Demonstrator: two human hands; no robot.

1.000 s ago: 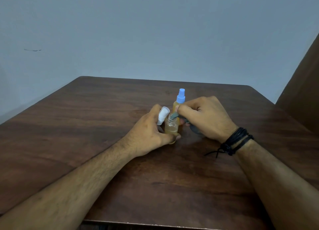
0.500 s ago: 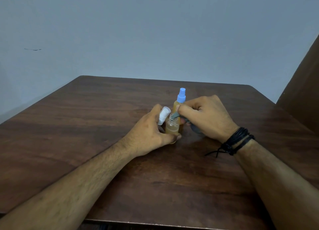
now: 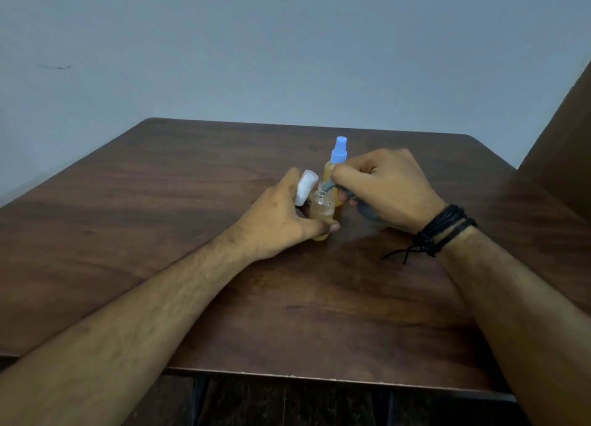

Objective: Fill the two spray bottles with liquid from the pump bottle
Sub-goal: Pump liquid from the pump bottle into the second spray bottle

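Change: little has moved since the earlier frames; we keep both hands at the bottles, and our right hand has tipped slightly over the open neck.
Left hand [image 3: 281, 214]: our fingers are curled round the small open spray bottle [image 3: 321, 212], thumb across its lower front, steadying it upright on the table [image 3: 160, 217]. We also hold the white spray cap [image 3: 305, 187] between the upper fingers, tilted, just beside the bottle neck.
Right hand [image 3: 387, 188]: our fingers are closed on a dark grey pump bottle [image 3: 364, 209], mostly hidden beneath the palm; its nozzle [image 3: 327, 186] sits at the open mouth of the small bottle.
Small bottle contents: amber liquid fills its lower part; the exact level we cannot tell.
Second spray bottle [image 3: 332, 169]: it stands upright just behind the first, amber, with its blue spray cap [image 3: 339, 152] on, close to our right fingertips.
Wrist: black cord bands [image 3: 443, 232] wrap our right wrist.
Surroundings: dark wooden table against a pale grey-blue wall [image 3: 287, 48].
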